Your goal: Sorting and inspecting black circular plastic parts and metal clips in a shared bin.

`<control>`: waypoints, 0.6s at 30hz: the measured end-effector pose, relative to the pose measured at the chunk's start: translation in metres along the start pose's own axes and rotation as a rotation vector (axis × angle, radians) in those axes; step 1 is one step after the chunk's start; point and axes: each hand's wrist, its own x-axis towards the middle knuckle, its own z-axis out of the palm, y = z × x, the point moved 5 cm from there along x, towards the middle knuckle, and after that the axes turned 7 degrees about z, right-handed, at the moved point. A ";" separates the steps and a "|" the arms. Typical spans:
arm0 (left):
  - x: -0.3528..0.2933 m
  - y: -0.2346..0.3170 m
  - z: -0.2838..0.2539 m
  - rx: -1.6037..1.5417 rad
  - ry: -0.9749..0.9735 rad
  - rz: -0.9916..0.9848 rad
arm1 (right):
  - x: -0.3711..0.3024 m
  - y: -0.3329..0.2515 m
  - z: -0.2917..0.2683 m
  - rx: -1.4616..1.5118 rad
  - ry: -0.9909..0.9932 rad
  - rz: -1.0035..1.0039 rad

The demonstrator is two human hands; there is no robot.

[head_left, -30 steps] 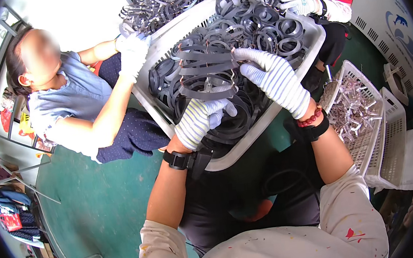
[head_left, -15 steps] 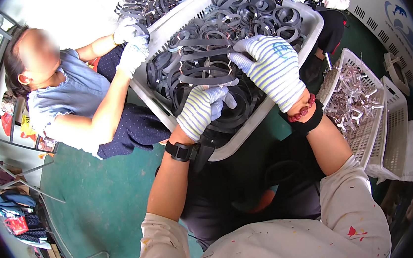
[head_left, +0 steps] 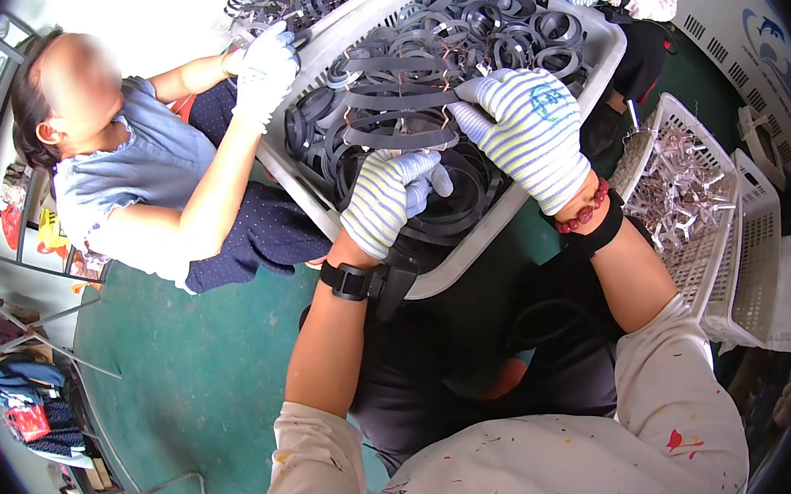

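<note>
my left hand [head_left: 380,206] pinches the near edge of the linked dark bands [head_left: 396,103]; my right hand [head_left: 529,134] meets their right end, grip unclear. they're above the white tray [head_left: 451,275], left of centre, already joined by coppery links; many dark rings [head_left: 508,8] remain heaped beyond.

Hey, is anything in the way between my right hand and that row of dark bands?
Nothing visible is. Your right hand has its fingertips at the right end of the row of dark bands. The pale plastic crate and its dark rings lie beneath, not between.
</note>
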 end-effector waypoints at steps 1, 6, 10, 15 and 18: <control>0.001 -0.001 -0.003 0.027 -0.005 0.009 | 0.000 0.001 0.001 0.031 -0.003 -0.003; 0.001 0.015 -0.005 0.161 -0.084 0.203 | 0.003 0.017 0.008 0.214 -0.100 0.206; 0.012 0.013 -0.004 0.128 -0.036 0.204 | -0.007 0.049 0.030 0.378 -0.292 0.410; 0.017 0.009 -0.002 0.287 -0.020 0.352 | -0.027 0.023 0.048 0.810 -0.789 0.321; 0.026 -0.030 -0.031 0.656 -0.013 0.655 | -0.028 -0.002 0.057 0.819 -0.708 0.146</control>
